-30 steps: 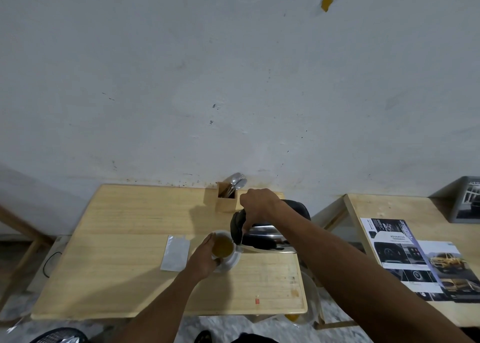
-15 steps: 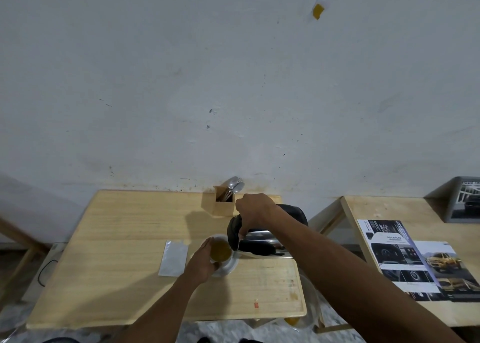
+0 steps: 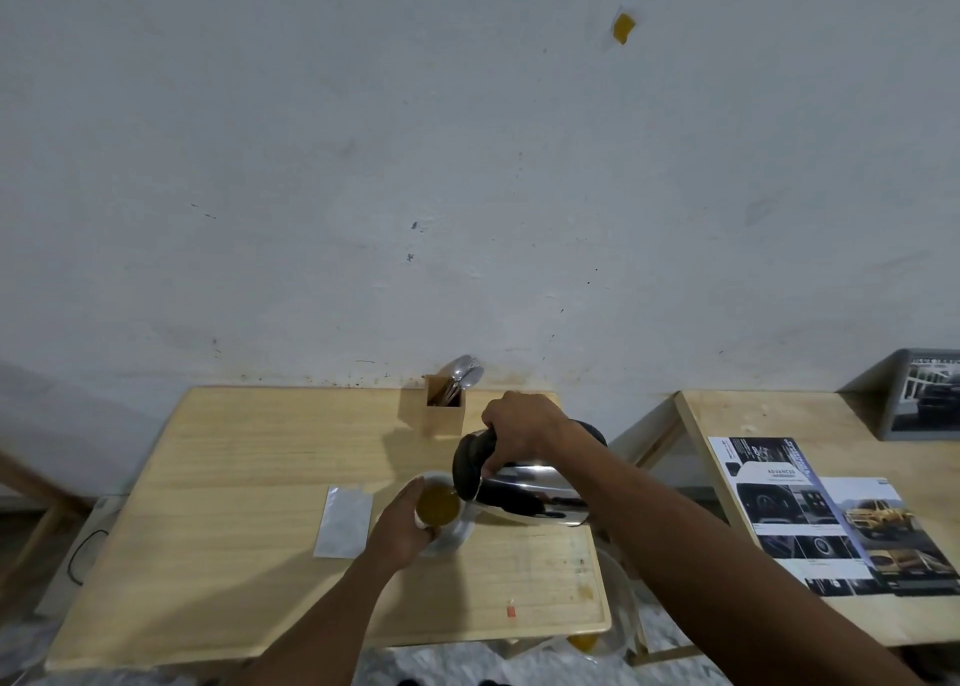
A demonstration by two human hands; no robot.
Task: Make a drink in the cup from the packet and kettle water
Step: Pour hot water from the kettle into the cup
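Near frame centre, the right hand (image 3: 522,425) grips the tilted kettle (image 3: 524,493), the left hand (image 3: 402,524) clasps the nearly full cup (image 3: 437,503); stirring probably remains.

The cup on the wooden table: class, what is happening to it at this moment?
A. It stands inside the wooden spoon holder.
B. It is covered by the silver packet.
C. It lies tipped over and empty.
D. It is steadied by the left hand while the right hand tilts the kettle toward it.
D: the left hand wraps the cup, which holds amber liquid, while the right hand tilts the kettle at its rim.
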